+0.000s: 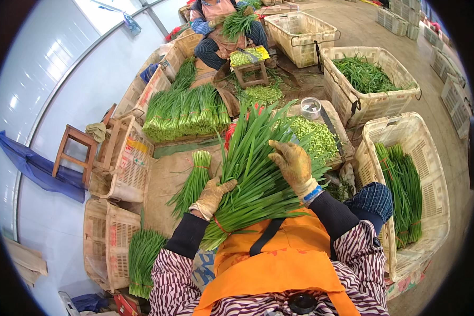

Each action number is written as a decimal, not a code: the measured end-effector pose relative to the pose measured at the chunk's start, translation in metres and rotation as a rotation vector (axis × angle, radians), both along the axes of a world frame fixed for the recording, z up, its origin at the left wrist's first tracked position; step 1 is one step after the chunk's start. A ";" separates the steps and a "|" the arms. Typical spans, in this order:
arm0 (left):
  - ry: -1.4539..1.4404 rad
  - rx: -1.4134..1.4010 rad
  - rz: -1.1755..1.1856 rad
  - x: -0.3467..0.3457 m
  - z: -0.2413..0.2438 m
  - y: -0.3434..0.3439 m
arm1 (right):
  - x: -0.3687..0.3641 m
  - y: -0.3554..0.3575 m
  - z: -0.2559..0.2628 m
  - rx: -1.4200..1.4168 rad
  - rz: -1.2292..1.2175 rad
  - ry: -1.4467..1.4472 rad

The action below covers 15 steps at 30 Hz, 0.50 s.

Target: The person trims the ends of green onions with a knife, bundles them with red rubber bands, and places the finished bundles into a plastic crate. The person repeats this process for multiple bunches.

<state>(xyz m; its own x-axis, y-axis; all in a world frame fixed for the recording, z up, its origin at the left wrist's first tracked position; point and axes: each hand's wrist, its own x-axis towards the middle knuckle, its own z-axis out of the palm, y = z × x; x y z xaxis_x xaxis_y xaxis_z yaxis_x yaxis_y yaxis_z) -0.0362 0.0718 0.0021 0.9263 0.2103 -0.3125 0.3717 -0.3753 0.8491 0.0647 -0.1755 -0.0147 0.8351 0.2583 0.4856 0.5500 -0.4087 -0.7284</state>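
Observation:
A large bunch of garlic chives (256,158) lies across my lap, its leaf tips fanned up and away from me. A red band (220,224) circles the stems at its near end. My gloved left hand (214,193) grips the bunch's left side, thumb on top and fingers hidden beneath. Over the right side of the leaves is my gloved right hand (292,162), its fingers bent; whether a leaf is pinched there is hidden. Left of the bunch, a smaller banded bundle (200,162) rests on brown sacking (164,177), cut stems pointing away.
Stacked chive bundles (187,112) stand ahead left. A low stool (335,118) bears chopped stem ends (312,136) and a clear tub (311,108). Plastic crates (430,189) (373,71) with greens stand right. Opposite, a seated person (225,23) holds chives behind a knife (247,54).

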 end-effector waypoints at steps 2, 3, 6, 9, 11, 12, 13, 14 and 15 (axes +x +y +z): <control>0.009 -0.024 -0.013 0.001 -0.005 0.003 | 0.009 0.006 -0.003 -0.031 -0.036 0.032; 0.015 -0.035 -0.019 0.002 -0.005 0.003 | 0.012 0.009 -0.005 -0.046 -0.054 0.050; 0.016 -0.032 -0.042 0.001 0.003 -0.003 | 0.018 0.015 -0.008 -0.066 -0.083 0.084; -0.012 0.002 -0.066 0.004 -0.012 0.006 | 0.024 0.017 -0.012 -0.123 -0.067 0.110; 0.018 0.003 -0.066 0.002 -0.006 0.003 | 0.026 0.016 -0.015 -0.129 -0.057 0.117; 0.033 0.005 -0.064 0.002 -0.001 0.001 | 0.027 0.017 -0.017 -0.114 -0.052 0.111; 0.041 0.001 -0.062 0.003 -0.001 0.001 | 0.027 0.017 -0.018 -0.099 -0.047 0.105; 0.050 -0.002 -0.060 0.003 -0.002 0.001 | 0.027 0.017 -0.017 -0.087 -0.044 0.105; 0.058 -0.006 -0.057 0.003 -0.002 0.001 | 0.027 0.018 -0.017 -0.074 -0.039 0.104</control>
<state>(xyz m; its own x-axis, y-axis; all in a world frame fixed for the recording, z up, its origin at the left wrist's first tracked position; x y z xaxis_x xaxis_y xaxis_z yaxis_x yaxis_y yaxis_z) -0.0334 0.0726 -0.0001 0.9172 0.1559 -0.3668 0.3982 -0.3927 0.8290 0.0918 -0.1579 -0.0314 0.8903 0.2562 0.3765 0.4553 -0.4834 -0.7477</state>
